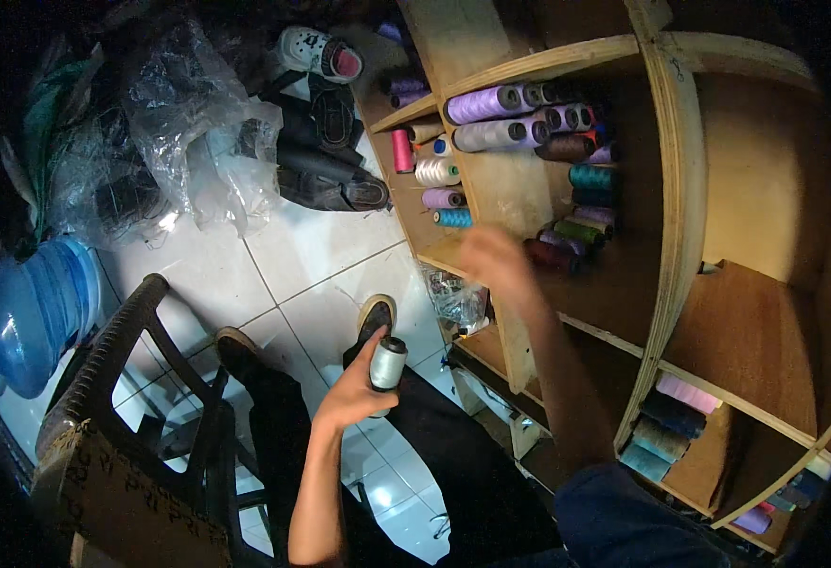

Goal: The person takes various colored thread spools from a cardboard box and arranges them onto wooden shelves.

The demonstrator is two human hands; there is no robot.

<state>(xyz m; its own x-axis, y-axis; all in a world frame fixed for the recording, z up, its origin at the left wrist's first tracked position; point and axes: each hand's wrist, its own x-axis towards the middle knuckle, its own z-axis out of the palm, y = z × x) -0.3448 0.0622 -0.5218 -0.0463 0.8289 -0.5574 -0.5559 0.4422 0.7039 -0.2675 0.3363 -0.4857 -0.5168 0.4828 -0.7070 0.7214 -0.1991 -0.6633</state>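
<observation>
My left hand is closed round a spool of pale grey-white thread, held upright above my legs. At the wooden shelf's lower left edge, my right hand is smeared by motion, and whether it holds anything does not show. Closest to that hand are a blue thread spool and a dark red spool in neighbouring compartments. Above them lie lilac spools, a white spool, a pink spool and teal spools.
The wooden shelf fills the right side, with more spools low down. A dark chair and a blue water bottle stand at left. Clear plastic bags, dark shoes and a white clog lie on the tiled floor.
</observation>
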